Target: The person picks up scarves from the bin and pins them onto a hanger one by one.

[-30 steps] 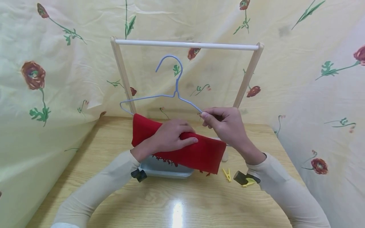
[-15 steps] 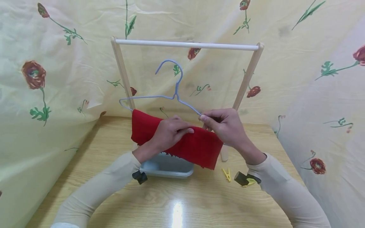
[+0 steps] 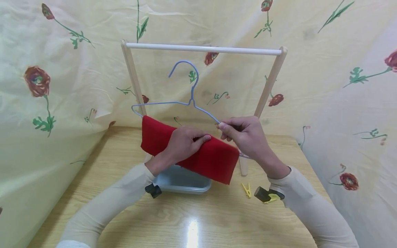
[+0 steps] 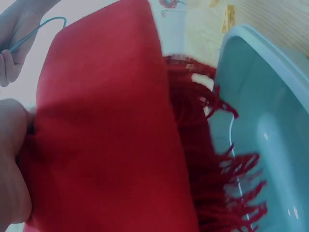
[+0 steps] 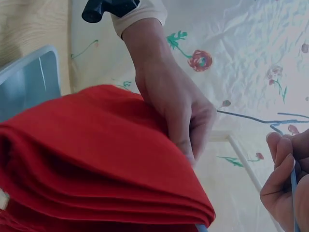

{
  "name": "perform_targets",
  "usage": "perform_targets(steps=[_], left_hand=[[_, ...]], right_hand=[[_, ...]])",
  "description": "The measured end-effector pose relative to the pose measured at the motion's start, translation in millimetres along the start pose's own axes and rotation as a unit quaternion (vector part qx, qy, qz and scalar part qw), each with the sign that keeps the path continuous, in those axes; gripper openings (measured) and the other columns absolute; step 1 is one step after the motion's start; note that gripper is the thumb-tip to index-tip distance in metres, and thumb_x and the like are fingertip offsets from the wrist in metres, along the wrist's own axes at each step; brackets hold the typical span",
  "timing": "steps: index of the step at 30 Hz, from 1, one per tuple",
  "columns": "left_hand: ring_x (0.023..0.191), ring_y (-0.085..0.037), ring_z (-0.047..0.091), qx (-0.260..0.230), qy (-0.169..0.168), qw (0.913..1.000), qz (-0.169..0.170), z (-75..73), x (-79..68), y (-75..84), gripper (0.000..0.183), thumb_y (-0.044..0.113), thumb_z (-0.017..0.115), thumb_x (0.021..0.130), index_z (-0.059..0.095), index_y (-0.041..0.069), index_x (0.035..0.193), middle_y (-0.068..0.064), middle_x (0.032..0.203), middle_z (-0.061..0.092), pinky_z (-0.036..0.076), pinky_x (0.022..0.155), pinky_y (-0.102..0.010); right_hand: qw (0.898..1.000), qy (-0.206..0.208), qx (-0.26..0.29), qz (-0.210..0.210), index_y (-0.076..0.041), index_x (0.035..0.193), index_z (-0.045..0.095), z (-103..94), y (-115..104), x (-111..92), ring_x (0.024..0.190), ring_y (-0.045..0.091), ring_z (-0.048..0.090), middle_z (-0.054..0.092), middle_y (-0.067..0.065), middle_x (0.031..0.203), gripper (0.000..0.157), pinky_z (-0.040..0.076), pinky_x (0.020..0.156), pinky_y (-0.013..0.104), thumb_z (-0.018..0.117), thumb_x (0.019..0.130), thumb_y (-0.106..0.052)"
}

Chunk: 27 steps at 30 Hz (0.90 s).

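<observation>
A folded red scarf (image 3: 214, 160) with fringed ends (image 4: 217, 193) hangs over the bottom bar of a blue wire hanger (image 3: 191, 93). My left hand (image 3: 183, 141) grips the scarf's upper edge near its middle, thumb on the near side and the other fingers hidden behind the cloth. With thumb and fingertips, my right hand (image 3: 245, 134) pinches the sloping right arm of the hanger. The hanger is held up in the air, its hook pointing upward. In the right wrist view, several stacked layers of the scarf show at its folded end.
Behind the hanger stands a wooden rack with a white rod (image 3: 201, 49). A grey-blue plastic basin (image 3: 186, 188) sits below the scarf. Yellow clothespins (image 3: 246, 190) lie on the wooden table (image 3: 155, 220) at the right. Flowered cloth (image 3: 341, 103) surrounds the table.
The left hand has shifted the scarf up and slightly left along the hanger. The fringe below it has gone out of sight in the head view. The hanger dipped slightly, then rose again.
</observation>
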<state>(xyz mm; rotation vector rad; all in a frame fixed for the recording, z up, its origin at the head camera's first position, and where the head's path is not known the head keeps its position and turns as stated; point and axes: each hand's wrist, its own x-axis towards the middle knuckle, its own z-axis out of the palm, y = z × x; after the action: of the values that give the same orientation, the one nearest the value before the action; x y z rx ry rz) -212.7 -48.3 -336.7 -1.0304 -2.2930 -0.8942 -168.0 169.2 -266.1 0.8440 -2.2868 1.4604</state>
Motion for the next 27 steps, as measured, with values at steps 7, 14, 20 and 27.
perform_targets(steps=[7, 14, 20, 27], left_hand=[[0.097, -0.012, 0.07, 0.006, -0.033, 0.9975, 0.062, -2.1, -5.8, -6.2, 0.042, 0.037, 0.081, 0.086, 0.076, 0.014, 0.121, 0.001, 0.112, 0.077, 0.054, 0.087, -0.027], [0.102, -0.015, 0.062, 0.003, -0.049, 0.994, 0.097, -1.2, -7.3, -10.0, 0.036, 0.031, 0.086, 0.083, 0.08, 0.014, 0.114, 0.0, 0.107, 0.075, 0.049, 0.089, -0.032], [0.093, -0.015, 0.061, -0.001, -0.02, 0.9918, 0.126, 0.3, -8.0, -11.9, 0.027, 0.024, 0.086, 0.084, 0.081, 0.013, 0.109, 0.0, 0.097, 0.074, 0.047, 0.082, -0.031], [0.087, -0.015, 0.063, -0.022, 0.034, 0.9874, 0.153, 0.2, -6.7, -10.1, 0.026, 0.017, 0.087, 0.082, 0.081, 0.008, 0.105, -0.003, 0.091, 0.074, 0.048, 0.08, -0.03]], right_hand=[[1.0, 0.014, -0.004, 0.013, 0.009, 0.101, 0.077, -0.2, 1, 3, 0.063, 0.012, 0.065, 0.07, 0.017, 0.074, 0.011, 0.056, 0.063, 0.021, 0.069, 0.094, 0.004], [1.0, 0.015, -0.011, 0.018, 0.008, 0.102, 0.077, 0.2, 3, 3, 0.064, 0.012, 0.066, 0.071, 0.018, 0.076, 0.012, 0.056, 0.064, 0.02, 0.069, 0.095, 0.003], [1.0, 0.016, -0.006, 0.017, 0.009, 0.102, 0.076, 0.1, 4, 3, 0.064, 0.011, 0.066, 0.07, 0.018, 0.075, 0.012, 0.056, 0.064, 0.021, 0.069, 0.094, 0.003], [1.0, 0.016, -0.013, 0.007, 0.008, 0.099, 0.077, -1.1, 5, 6, 0.063, 0.016, 0.066, 0.071, 0.017, 0.074, 0.01, 0.056, 0.062, 0.02, 0.07, 0.094, 0.003]])
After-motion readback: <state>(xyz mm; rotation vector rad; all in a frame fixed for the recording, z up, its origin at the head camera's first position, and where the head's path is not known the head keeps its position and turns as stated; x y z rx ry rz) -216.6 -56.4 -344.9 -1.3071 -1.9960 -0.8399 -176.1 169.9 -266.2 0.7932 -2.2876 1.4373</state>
